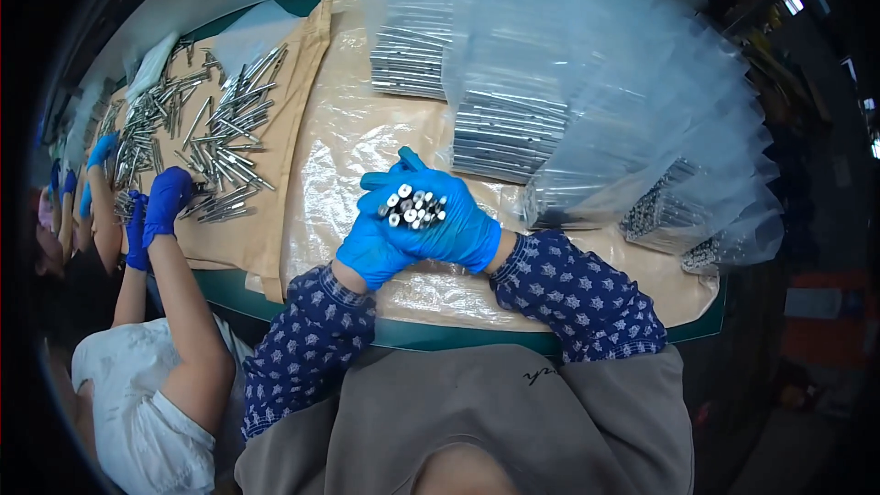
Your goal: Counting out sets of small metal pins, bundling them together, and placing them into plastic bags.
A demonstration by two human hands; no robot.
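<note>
Both my hands, in blue gloves, are wrapped around one bundle of slim metal rods, whose round ends face up toward me. My left hand closes on the bundle from the left and below. My right hand closes around it from the right, its fingers meeting the left ones at the far side. The rods' lengths are hidden inside the gloves. Beneath my hands lies a shiny plastic-covered tan sheet. Just beyond my right hand is a clear bag of metal rods.
More bagged rods lie at the back, and others at the right. Loose metal rods are scattered on tan cloth at the left. A co-worker's purple-gloved hand works beside them. The green table edge runs in front of me.
</note>
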